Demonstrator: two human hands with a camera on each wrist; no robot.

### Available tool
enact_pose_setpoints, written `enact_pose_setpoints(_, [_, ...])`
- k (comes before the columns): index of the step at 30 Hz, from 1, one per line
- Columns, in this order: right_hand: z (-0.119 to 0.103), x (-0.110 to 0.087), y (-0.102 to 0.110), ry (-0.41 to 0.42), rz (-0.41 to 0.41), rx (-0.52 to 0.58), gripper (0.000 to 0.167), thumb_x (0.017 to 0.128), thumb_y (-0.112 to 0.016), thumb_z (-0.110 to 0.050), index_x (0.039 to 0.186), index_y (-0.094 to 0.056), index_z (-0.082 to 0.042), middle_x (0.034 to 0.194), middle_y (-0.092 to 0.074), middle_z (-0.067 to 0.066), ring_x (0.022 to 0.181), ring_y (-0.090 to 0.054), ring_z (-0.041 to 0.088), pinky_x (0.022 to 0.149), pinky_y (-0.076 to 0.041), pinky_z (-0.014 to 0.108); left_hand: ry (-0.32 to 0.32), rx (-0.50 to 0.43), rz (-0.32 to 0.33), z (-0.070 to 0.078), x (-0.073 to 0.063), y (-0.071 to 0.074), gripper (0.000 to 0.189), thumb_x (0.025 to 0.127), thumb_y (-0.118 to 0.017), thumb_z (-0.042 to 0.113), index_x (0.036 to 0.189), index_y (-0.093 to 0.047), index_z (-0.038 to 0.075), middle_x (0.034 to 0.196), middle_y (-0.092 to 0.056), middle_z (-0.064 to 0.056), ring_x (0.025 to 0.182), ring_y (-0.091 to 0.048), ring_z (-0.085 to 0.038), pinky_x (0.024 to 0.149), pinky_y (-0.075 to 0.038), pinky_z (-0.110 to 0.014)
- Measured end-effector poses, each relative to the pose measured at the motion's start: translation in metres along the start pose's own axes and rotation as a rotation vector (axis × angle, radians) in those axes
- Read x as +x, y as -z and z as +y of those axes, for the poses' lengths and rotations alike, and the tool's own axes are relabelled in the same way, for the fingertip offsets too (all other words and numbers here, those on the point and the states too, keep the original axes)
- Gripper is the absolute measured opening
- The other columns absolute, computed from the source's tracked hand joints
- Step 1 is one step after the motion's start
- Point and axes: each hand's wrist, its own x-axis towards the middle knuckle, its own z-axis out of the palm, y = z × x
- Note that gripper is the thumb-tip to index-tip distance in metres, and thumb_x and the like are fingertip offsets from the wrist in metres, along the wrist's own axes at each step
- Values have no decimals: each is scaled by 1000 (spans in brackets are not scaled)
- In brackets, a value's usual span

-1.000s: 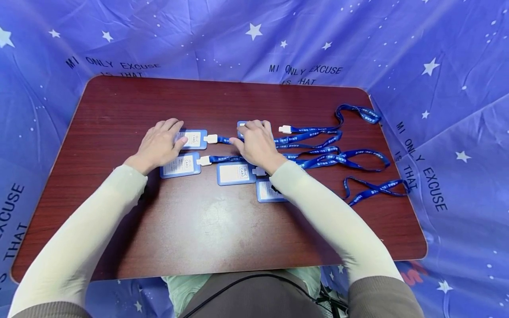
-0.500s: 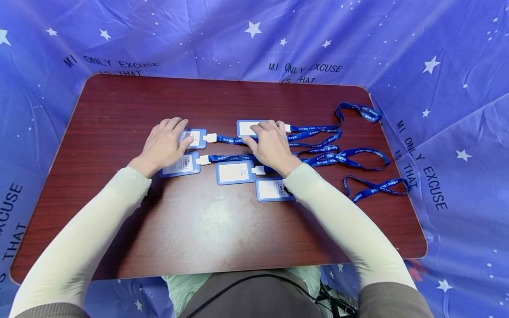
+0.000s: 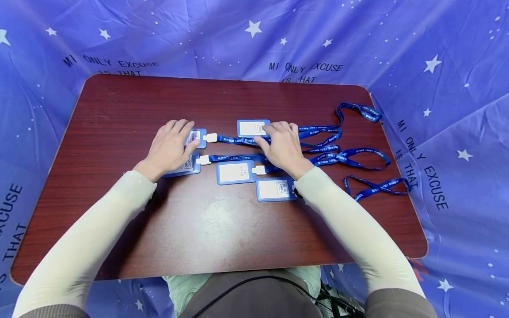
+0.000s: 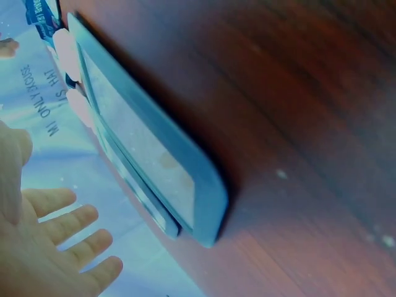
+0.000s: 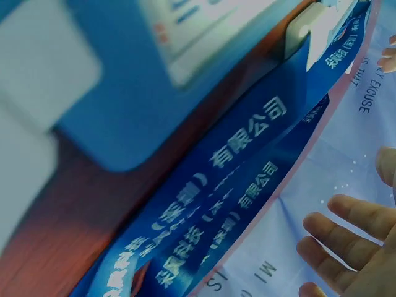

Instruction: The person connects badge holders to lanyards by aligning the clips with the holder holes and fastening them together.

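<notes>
My left hand (image 3: 171,143) is above two blue-framed badge holders at the left, the upper holder (image 3: 202,138) and the lower holder (image 3: 195,164), hiding part of each. The left wrist view shows this hand (image 4: 55,241) with fingers extended, apart from the nearer holder (image 4: 142,142). Over the blue printed lanyards and beside the top middle holder (image 3: 251,128) is my right hand (image 3: 282,145), covering that holder's clip. In the right wrist view its fingers (image 5: 328,241) are loosely spread and grip nothing, near the lanyard straps (image 5: 247,133).
Two more holders, a middle one (image 3: 234,172) and a lower one (image 3: 274,189), lie nearer the person. Lanyard loops (image 3: 370,159) stretch across the right side of the brown table (image 3: 191,247). Starred blue cloth (image 3: 222,39) surrounds the table.
My right hand has moved rightward, uncovering the top middle holder. The left hand has shifted slightly right over its two holders. The holders and lanyards look unmoved.
</notes>
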Motion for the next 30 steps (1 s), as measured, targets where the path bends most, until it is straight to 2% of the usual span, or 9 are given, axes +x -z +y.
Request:
enact_pose_setpoints(9, [17, -10, 0, -21, 27, 18, 55, 101, -61, -48, 135, -66, -5, 135, -65, 13, 128, -50, 30, 108, -30, 52, -47, 20, 39, 11, 2, -3, 64, 105, -51, 41, 152, -42, -2, 149, -46, -24, 140, -36, -44, 118, -26, -57])
enact_pose_setpoints(18, [27, -15, 0, -32, 25, 11, 55, 98, -66, -47, 134, -66, -5, 137, -64, 13, 130, -51, 31, 107, -29, 53, -64, 23, 28, 20, 2, -8, 66, 105, -51, 43, 152, -42, -2, 150, -46, -24, 141, -35, -44, 119, -25, -57])
enact_pose_setpoints(24, [34, -13, 4, -69, 10, 22, 55, 98, -68, -43, 136, -65, -5, 140, -62, 13, 131, -50, 33, 111, -27, 54, -82, 8, 43, 25, 2, -11, 67, 104, -52, 45, 152, -44, -1, 151, -46, -23, 142, -36, -44, 118, -27, -59])
enact_pose_setpoints(30, [44, -6, 8, -99, 0, 16, 48, 98, -70, -37, 135, -66, -5, 137, -64, 15, 128, -51, 35, 110, -26, 56, -109, 14, 44, 30, 1, -13, 65, 104, -53, 43, 151, -45, -1, 150, -47, -23, 141, -37, -44, 119, -26, -56])
